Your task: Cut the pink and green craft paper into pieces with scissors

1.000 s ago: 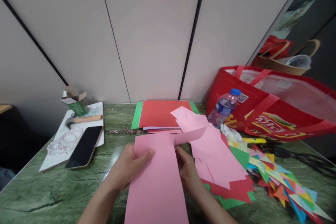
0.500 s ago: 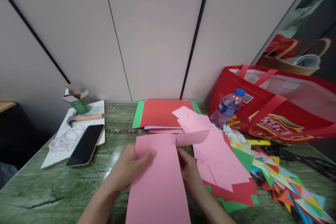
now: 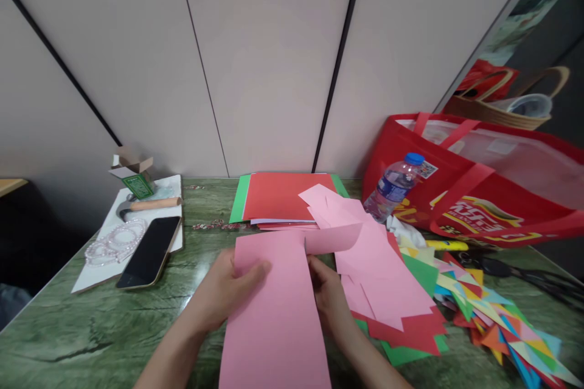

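A long pink paper sheet lies in front of me on the green marble table. My left hand grips its upper left part, thumb on top. My right hand pinches the sheet's right edge, where a strip of the same pink paper bends away to the right from a slit. Beside my right hand lies a heap of cut pink, red and green paper pieces.
A stack of red and green sheets sits at the back. On the left, a white board holds a phone, beads and a hammer. A water bottle, red bag, coloured triangles and scissors crowd the right.
Almost nothing: both hands keep their hold on the pink sheet, and the bent strip has shifted slightly.
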A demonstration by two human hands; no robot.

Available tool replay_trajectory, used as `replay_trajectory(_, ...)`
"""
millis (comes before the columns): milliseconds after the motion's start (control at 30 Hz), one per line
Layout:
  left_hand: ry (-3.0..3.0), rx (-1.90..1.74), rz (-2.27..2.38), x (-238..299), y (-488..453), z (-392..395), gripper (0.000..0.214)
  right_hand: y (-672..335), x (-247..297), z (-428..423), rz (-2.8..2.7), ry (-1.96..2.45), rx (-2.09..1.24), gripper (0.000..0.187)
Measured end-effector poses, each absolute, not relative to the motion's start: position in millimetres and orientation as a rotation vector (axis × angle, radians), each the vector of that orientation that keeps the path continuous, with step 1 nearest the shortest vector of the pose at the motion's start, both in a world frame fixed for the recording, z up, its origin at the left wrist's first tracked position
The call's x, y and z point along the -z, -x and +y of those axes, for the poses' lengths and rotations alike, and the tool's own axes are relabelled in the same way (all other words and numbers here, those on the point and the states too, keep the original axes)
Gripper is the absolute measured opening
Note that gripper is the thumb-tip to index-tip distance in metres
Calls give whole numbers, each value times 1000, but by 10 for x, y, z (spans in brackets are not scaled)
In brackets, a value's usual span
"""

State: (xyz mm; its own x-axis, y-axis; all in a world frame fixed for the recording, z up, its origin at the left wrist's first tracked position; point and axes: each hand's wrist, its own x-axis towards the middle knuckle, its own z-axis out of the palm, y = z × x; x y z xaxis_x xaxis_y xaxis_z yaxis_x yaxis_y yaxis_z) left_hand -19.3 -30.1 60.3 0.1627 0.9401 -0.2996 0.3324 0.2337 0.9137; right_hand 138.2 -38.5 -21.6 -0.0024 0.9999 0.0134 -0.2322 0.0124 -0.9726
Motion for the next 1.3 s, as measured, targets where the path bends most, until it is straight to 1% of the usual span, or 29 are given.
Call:
replay_trajectory(267, -1293, -749, 1390, -610, 152, -338, 28, -1382, 140, -388, -1007, 1037, -1329, 16)
replay_trajectory(567, -1312, -636, 1340, -621, 187, -329, 24, -1392, 228, -366, -1019, 999, -1291, 17)
replay_trajectory(800, -1326, -675, 1300, -574, 229, -323, 26, -1423, 304, -322, -1018, 997, -1299, 11)
replay_trajectory(900, -1265, -764, 1250, -490, 259, -262, 28, -1493, 191, -378, -1126, 1051, -1253, 11)
replay_trajectory(967, -1160, -876, 1232, -402, 273, -184, 29, -1599, 27, -491, -1311, 1118, -1234, 14)
replay_trajectory(1033, -1029, -986, 1215, -290, 275, -88, 34, -1777, -151, -646, -1526, 1155, -1220, 22)
replay_trajectory(1100, -954, -1042, 1197, -163, 261, 8, 36, -2047, -267, -801, -1708, 1242, -1138, 31)
replay_trajectory(1167, -905, -1062, 1213, -36, 233, 81, 38, -2409, -269, -923, -1758, 1472, -970, 33)
replay_trajectory(1200, -904, -1063, 1207, 22, 214, 107, 39, -2615, -226, -972, -1785, 1651, -847, 33)
replay_trajectory(1267, -903, -1066, 1191, 114, 175, 136, 40, -3035, -74, -1061, -1810, 2087, -528, 28)
replay_trajectory(1300, -903, -1065, 1184, 147, 155, 141, 41, -3228, 20, -1108, -1791, 2281, -420, 27)
